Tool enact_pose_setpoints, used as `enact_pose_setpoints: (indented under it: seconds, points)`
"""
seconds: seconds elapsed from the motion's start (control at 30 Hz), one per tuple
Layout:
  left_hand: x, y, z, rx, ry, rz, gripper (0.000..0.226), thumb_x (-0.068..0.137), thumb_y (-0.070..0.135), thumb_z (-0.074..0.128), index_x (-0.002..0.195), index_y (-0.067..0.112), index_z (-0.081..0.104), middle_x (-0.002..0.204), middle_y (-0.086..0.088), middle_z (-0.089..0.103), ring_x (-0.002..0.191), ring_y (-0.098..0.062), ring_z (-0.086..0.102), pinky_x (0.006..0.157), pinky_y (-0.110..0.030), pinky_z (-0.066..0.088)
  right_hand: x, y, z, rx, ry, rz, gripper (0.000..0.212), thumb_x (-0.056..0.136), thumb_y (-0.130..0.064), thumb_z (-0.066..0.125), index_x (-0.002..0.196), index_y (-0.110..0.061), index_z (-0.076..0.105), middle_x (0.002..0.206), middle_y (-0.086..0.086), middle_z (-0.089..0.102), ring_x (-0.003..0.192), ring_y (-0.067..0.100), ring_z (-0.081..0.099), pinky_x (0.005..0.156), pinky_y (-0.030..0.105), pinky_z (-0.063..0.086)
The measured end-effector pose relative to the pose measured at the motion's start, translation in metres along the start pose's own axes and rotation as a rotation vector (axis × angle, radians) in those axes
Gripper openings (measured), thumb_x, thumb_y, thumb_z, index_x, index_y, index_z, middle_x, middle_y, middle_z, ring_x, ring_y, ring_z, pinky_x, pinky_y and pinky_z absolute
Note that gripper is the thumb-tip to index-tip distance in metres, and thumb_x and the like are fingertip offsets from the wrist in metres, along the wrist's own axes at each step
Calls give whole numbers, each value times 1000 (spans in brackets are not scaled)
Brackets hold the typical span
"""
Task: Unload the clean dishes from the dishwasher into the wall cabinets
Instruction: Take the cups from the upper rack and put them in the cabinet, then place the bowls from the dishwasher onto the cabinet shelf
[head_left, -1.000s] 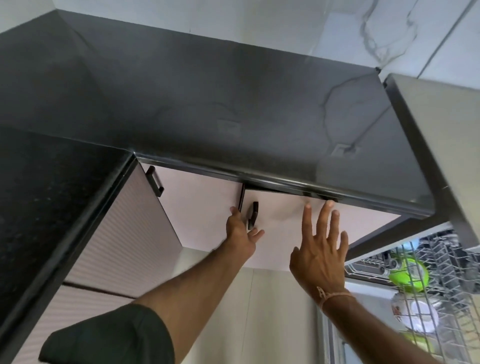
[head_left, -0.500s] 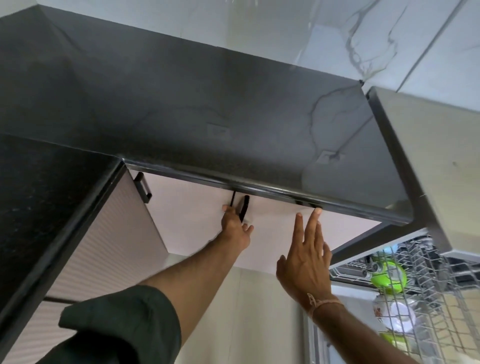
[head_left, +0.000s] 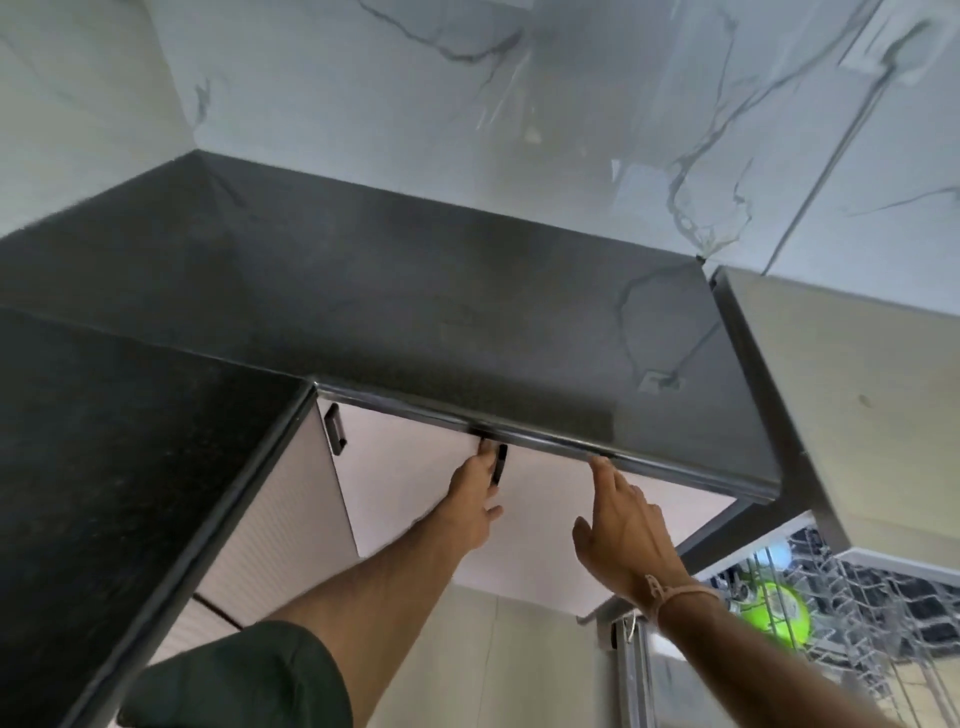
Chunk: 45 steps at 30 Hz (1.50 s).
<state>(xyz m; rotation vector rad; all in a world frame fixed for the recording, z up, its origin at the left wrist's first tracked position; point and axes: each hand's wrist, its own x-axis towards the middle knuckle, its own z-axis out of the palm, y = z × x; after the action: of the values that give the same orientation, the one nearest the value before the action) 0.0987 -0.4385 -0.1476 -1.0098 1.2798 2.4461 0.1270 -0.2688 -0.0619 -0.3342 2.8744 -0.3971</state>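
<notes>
Both of the person's hands are at the pale cabinet door (head_left: 545, 535) under the dark worktop (head_left: 467, 322), not at the dishes. The left hand (head_left: 470, 499) reaches up beside the black handle (head_left: 500, 462), its fingers lying against it, though with the tips tucked under the worktop's lip I cannot tell whether they hook round it. The right hand (head_left: 623, 530) lies flat on the door just right of that, fingers straight and close together, holding nothing. The dishes themselves sit well apart, down at the near right in the wire dishwasher rack (head_left: 883, 597), where a bright green bowl (head_left: 774, 613) shows through the wires; the rest of the load is too blurred to name. That bowl looks to be plastic, so I would judge it light and stiff, not likely to break, but perhaps slick if water clings to it. The rim looks the sensible place to take it, thumb inside and fingers outside, lifting straight up so it clears the rack's wires. No wall cabinet is in sight from here, so none of the unloading shows as done
</notes>
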Motion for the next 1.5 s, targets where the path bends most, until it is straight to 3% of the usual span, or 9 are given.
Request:
enact_pose_setpoints:
  seconds: [0.17,0.23,0.5,0.6,0.8,1.0,1.17,1.33,1.5]
  points:
    - [-72,46,4,218,40,109,58,102,46,46,148,11,40,138,-4,54,126,-26,52,107,-43,38,-15,-42,-54,60,-9,-115,74,93,-15,53,155,-19,13,161,4,21,145,26,28,115,37,29]
    - [-106,66,0,259,88,162,54,101,45,48,145,13,43,142,-5,50,127,-26,50,104,-43,41,-24,-62,-79,77,-25,-172,78,91,-13,55,155,-19,12,161,5,22,144,26,31,116,40,31]
    - [-274,163,-45,297,335,488,18,99,30,56,113,19,58,111,-2,60,91,-15,56,79,-32,46,-78,-167,-186,98,28,-485,75,92,-21,59,154,-19,16,158,6,27,136,29,42,113,39,37]
    - [-344,193,-72,296,423,599,25,99,28,56,122,18,60,117,0,62,106,-18,58,94,-37,49,-103,-208,-215,107,48,-618,73,92,-24,59,152,-19,18,156,8,30,133,31,45,111,41,39]
    - [-491,237,-130,226,651,770,18,98,28,55,111,17,61,118,-6,65,105,-22,60,89,-37,50,-161,-294,-263,115,82,-868,72,92,-27,60,151,-17,20,150,11,37,126,31,51,106,41,43]
    - [-636,258,-193,110,839,914,37,99,28,55,127,5,57,126,-9,62,112,-26,59,89,-39,50,-223,-385,-302,165,118,-1117,69,91,-21,59,149,-15,22,148,15,37,121,31,53,101,37,45]
    - [-732,250,-248,-18,979,996,37,101,28,52,129,5,57,129,-9,61,112,-26,60,96,-41,51,-280,-460,-316,165,141,-1307,70,90,-21,58,150,-13,22,151,15,32,127,31,47,101,32,39]
    - [-800,247,-293,-192,1015,1100,40,104,23,42,142,11,49,141,-11,53,119,-30,57,96,-41,50,-340,-533,-323,175,173,-1449,71,90,-21,59,151,-11,22,154,14,29,131,31,43,104,29,35]
    - [-829,265,-316,-378,870,1218,40,103,28,48,141,14,48,139,-9,53,115,-31,57,95,-43,51,-394,-589,-328,199,195,-1553,69,90,-18,57,150,-12,23,154,13,28,129,30,45,101,28,37]
